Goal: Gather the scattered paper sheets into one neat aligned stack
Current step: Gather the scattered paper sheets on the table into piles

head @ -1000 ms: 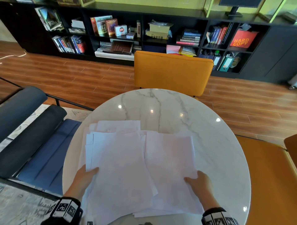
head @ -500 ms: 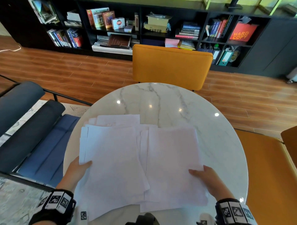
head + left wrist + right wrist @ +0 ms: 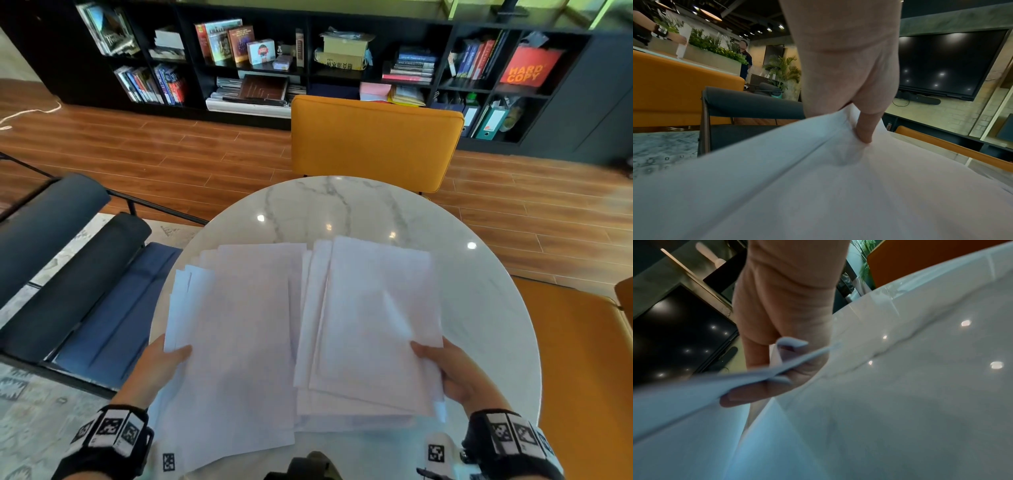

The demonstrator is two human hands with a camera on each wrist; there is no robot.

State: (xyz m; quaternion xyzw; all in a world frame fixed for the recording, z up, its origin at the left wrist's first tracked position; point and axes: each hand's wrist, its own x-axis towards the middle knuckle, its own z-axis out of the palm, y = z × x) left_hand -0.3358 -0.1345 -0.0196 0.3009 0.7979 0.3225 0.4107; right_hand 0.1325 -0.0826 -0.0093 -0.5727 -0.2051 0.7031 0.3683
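Gathering step: left hand (image 3: 156, 365) and right hand (image 3: 457, 375) each keep a thumb-over grip on a fanned bunch of paper sheets (image 3: 260, 329) at the counter (image 3: 486, 281) near edge. Next, probably, merge bunches and square edges. Right wrist view alone shows fingers (image 3: 748, 396) curled under.

White sheets (image 3: 246, 329); white grey-veined marble table (image 3: 342, 205); orange chair (image 3: 373, 144).
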